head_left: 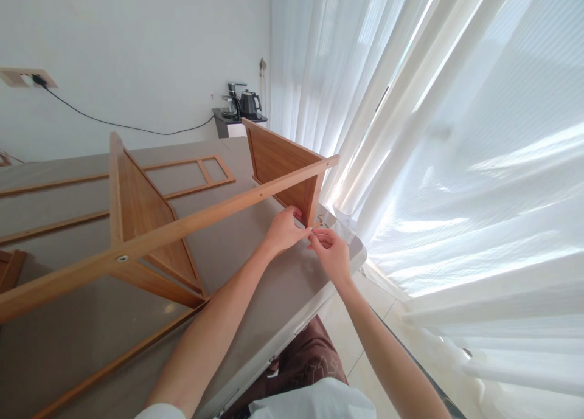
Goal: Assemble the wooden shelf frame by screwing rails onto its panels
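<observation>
A partly joined wooden shelf frame stands on the table, with an end panel at right, a middle panel at left and a long upper rail across both. My left hand is closed around the end panel's lower corner, its thumb reaching toward the right hand. Just beside that corner, my right hand pinches something small between thumb and fingertips; the fingers mostly hide it. Its fingertips meet my left thumb. Small metal pieces lie behind the hands near the table's edge.
A flat ladder-like wooden frame lies on the grey-covered table. Behind the table, a kettle stands on a dark-topped cabinet. A black cable runs to the wall socket. White curtains hang close along the right side.
</observation>
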A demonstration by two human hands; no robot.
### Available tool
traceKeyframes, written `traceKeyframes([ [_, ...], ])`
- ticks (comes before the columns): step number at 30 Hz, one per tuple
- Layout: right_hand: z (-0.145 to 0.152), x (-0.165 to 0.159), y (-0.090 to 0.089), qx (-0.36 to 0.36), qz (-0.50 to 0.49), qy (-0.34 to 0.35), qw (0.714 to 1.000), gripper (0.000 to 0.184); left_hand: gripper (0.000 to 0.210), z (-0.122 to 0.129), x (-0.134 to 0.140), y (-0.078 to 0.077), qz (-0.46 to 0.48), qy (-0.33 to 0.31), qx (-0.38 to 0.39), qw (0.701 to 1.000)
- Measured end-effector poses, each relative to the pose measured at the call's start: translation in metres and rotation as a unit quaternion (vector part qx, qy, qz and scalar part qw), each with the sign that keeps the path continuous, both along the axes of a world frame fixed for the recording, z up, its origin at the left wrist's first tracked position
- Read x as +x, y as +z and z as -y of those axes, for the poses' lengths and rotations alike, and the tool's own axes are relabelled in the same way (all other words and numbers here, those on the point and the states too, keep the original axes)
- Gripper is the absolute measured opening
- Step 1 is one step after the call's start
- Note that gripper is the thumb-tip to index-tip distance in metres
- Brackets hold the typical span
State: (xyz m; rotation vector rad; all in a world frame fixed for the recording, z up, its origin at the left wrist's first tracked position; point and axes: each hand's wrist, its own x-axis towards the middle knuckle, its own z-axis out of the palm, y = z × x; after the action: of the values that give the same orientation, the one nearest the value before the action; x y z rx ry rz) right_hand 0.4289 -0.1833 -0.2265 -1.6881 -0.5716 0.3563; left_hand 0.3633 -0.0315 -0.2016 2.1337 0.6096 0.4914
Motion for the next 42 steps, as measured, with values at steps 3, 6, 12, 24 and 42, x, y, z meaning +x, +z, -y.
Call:
traceKeyframes([
  [3, 0.0, 0.013, 0.005, -0.03, 0.036, -0.026, 0.999, 0.035, 0.035, 0.0, -0.001, -0.002, 0.001, -0.001, -0.001, 1.0],
  [6, 0.001, 0.03, 0.004, -0.049, 0.065, -0.052, 0.995, 0.038, 0.035, -0.001, 0.0, -0.005, 0.007, 0.0, 0.003, 1.0],
  [12, 0.004, 0.045, -0.016, -0.054, 0.043, -0.039, 0.997, 0.043, 0.033, -0.002, 0.003, -0.01, 0.015, 0.004, 0.014, 1.0],
  [24, 0.01, 0.035, -0.028, -0.117, 0.084, 0.017, 0.989, 0.022, 0.034, -0.002, 0.002, -0.007, 0.021, -0.002, 0.011, 1.0],
  [42, 0.002, -0.004, -0.014, 0.02, -0.053, 0.038, 0.998, 0.032, 0.036, 0.0, 0.001, -0.003, 0.001, -0.007, -0.002, 1.0],
])
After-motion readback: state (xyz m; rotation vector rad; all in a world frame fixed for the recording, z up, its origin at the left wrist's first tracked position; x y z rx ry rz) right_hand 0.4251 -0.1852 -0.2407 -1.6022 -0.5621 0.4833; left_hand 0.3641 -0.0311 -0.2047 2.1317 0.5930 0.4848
